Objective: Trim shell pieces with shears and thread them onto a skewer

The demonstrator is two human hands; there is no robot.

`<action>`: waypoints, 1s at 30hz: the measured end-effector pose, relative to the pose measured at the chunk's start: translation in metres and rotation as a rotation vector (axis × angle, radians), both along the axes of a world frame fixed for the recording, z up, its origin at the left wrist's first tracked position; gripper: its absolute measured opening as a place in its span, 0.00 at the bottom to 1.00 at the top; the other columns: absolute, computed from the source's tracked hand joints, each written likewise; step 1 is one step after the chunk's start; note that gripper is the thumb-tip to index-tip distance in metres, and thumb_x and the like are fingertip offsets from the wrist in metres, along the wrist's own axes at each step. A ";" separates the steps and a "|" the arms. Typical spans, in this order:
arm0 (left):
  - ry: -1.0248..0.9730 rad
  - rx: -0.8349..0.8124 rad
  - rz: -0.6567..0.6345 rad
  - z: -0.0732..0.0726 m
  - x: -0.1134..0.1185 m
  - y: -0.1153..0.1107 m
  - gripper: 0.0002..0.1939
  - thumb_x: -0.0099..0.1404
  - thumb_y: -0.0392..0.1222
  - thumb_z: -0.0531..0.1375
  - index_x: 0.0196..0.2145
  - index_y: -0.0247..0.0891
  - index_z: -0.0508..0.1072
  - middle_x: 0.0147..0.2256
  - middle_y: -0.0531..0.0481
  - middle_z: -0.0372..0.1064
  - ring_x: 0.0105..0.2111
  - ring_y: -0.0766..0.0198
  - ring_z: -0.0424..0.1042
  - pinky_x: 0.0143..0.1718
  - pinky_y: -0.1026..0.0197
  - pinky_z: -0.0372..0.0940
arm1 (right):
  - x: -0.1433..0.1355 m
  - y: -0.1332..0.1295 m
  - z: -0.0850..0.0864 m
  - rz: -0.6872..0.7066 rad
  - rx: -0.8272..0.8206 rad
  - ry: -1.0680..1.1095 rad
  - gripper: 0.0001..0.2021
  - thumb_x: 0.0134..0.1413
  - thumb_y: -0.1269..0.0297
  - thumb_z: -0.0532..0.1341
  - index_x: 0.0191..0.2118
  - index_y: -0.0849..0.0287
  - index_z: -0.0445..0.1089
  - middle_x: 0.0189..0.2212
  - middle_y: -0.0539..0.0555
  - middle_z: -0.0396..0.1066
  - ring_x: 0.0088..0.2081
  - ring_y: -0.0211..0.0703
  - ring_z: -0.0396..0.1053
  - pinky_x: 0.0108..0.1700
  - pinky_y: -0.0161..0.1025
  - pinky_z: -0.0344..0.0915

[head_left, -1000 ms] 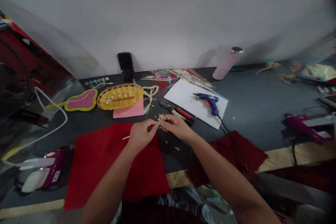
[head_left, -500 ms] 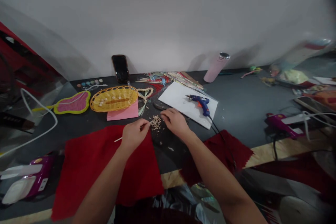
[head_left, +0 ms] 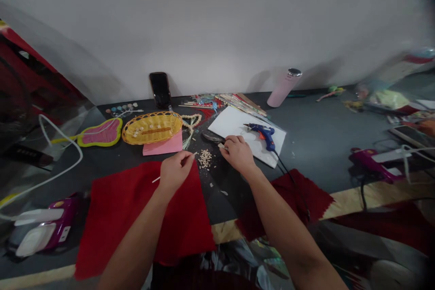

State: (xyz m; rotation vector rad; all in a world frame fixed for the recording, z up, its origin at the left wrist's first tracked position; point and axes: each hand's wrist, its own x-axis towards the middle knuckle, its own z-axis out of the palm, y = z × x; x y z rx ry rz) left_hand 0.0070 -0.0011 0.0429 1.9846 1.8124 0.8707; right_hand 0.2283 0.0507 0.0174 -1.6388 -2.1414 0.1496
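My left hand (head_left: 176, 170) is closed in a pinch round a thin white stick (head_left: 156, 180), which pokes out on both sides of the fingers above the red cloth (head_left: 136, 204). Its tip points at a pile of small pale cut pieces (head_left: 205, 159) on the dark table. Right of the pile, my right hand (head_left: 238, 150) has its fingers curled, with a small pale piece (head_left: 221, 146) at the fingertips; its kind is unclear. Beside those fingers lies a dark tool like pliers (head_left: 211, 137), partly hidden.
A yellow woven basket (head_left: 152, 138) rests partly over pink paper (head_left: 163, 147). A blue glue gun (head_left: 261, 133) lies on a white board (head_left: 231, 122), its cord trailing rightward. Behind are a phone (head_left: 160, 90), bundled sticks (head_left: 241, 103) and a pink tumbler (head_left: 284, 88).
My right hand has moved slightly right, away from the pile, and a pale piece now shows at its fingertips. The left hand keeps the stick beside the pile. The view has shifted a little.
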 end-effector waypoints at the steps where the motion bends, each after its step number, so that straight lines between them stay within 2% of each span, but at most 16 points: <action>1: -0.012 0.010 0.008 0.001 0.000 0.000 0.12 0.61 0.47 0.53 0.32 0.40 0.73 0.29 0.52 0.74 0.28 0.66 0.70 0.30 0.67 0.58 | 0.000 0.001 0.001 0.000 0.017 0.088 0.10 0.55 0.59 0.55 0.29 0.58 0.65 0.45 0.59 0.64 0.46 0.49 0.59 0.45 0.45 0.59; 4: -0.080 0.042 0.023 0.002 0.000 0.000 0.11 0.61 0.46 0.54 0.32 0.40 0.73 0.29 0.52 0.74 0.27 0.66 0.70 0.31 0.67 0.59 | -0.001 0.002 0.006 -0.004 -0.001 0.455 0.12 0.55 0.55 0.53 0.32 0.59 0.64 0.43 0.59 0.64 0.40 0.43 0.65 0.40 0.41 0.62; 7: -0.177 0.052 0.039 0.003 -0.001 0.000 0.11 0.60 0.46 0.55 0.32 0.39 0.74 0.28 0.53 0.73 0.27 0.67 0.70 0.31 0.67 0.60 | -0.005 -0.002 0.013 0.036 -0.250 0.824 0.15 0.52 0.52 0.55 0.39 0.58 0.61 0.33 0.54 0.68 0.26 0.37 0.65 0.26 0.35 0.62; 9: -0.255 0.052 0.057 0.004 0.000 0.000 0.11 0.59 0.46 0.55 0.32 0.39 0.74 0.27 0.52 0.73 0.27 0.66 0.70 0.31 0.67 0.61 | -0.007 -0.007 0.018 0.100 -0.398 0.959 0.15 0.50 0.54 0.58 0.40 0.58 0.60 0.29 0.50 0.68 0.22 0.34 0.62 0.21 0.32 0.58; 11: -0.347 0.054 0.078 0.005 0.000 0.000 0.11 0.59 0.46 0.56 0.32 0.38 0.74 0.27 0.51 0.73 0.28 0.66 0.70 0.32 0.66 0.61 | -0.010 -0.011 0.021 0.174 -0.437 0.980 0.13 0.49 0.59 0.58 0.41 0.58 0.61 0.30 0.50 0.69 0.24 0.35 0.64 0.23 0.32 0.59; 14: -0.495 0.046 0.115 0.008 -0.002 0.000 0.11 0.59 0.46 0.56 0.32 0.37 0.73 0.26 0.51 0.73 0.27 0.66 0.69 0.30 0.67 0.61 | -0.014 -0.017 0.023 0.292 -0.343 0.828 0.15 0.48 0.68 0.54 0.45 0.57 0.61 0.42 0.55 0.67 0.38 0.41 0.68 0.36 0.37 0.65; 16: -0.592 0.035 0.138 0.008 -0.003 0.001 0.11 0.59 0.46 0.57 0.32 0.36 0.73 0.26 0.51 0.72 0.24 0.68 0.66 0.26 0.67 0.60 | -0.017 -0.019 0.023 0.349 -0.225 0.631 0.18 0.47 0.72 0.52 0.46 0.58 0.62 0.52 0.58 0.59 0.50 0.45 0.62 0.46 0.41 0.62; 18: -0.685 0.031 0.157 0.008 -0.005 0.002 0.11 0.58 0.46 0.57 0.32 0.36 0.72 0.26 0.51 0.72 0.21 0.71 0.62 0.22 0.68 0.57 | -0.020 -0.022 0.024 0.363 -0.129 0.408 0.19 0.45 0.75 0.51 0.46 0.59 0.62 0.59 0.59 0.49 0.57 0.47 0.53 0.51 0.43 0.58; 20: -0.766 0.038 0.173 0.007 -0.007 0.004 0.10 0.58 0.46 0.58 0.31 0.36 0.72 0.25 0.51 0.71 0.18 0.73 0.57 0.20 0.68 0.54 | -0.023 -0.024 0.023 0.354 -0.076 0.214 0.21 0.43 0.77 0.51 0.46 0.60 0.62 0.62 0.60 0.39 0.59 0.48 0.50 0.53 0.46 0.55; 22: -0.819 0.043 0.169 0.007 -0.008 0.005 0.10 0.58 0.45 0.58 0.31 0.35 0.72 0.25 0.51 0.71 0.18 0.73 0.55 0.20 0.68 0.53 | -0.026 -0.025 0.023 0.355 -0.052 0.081 0.21 0.42 0.77 0.51 0.47 0.61 0.61 0.63 0.61 0.33 0.59 0.50 0.50 0.53 0.49 0.55; 26: -0.840 0.046 0.150 0.005 -0.007 0.006 0.10 0.58 0.45 0.57 0.32 0.35 0.72 0.25 0.50 0.70 0.18 0.73 0.55 0.20 0.68 0.53 | -0.028 -0.027 0.022 0.391 -0.059 -0.038 0.21 0.43 0.76 0.51 0.48 0.61 0.60 0.64 0.61 0.31 0.59 0.52 0.47 0.51 0.50 0.55; 30: -0.817 0.023 0.137 0.005 -0.005 0.005 0.10 0.58 0.45 0.57 0.33 0.35 0.72 0.26 0.50 0.70 0.19 0.73 0.56 0.20 0.69 0.53 | -0.029 -0.028 0.023 0.408 -0.086 -0.074 0.21 0.43 0.76 0.51 0.48 0.61 0.60 0.64 0.61 0.31 0.58 0.52 0.50 0.51 0.50 0.54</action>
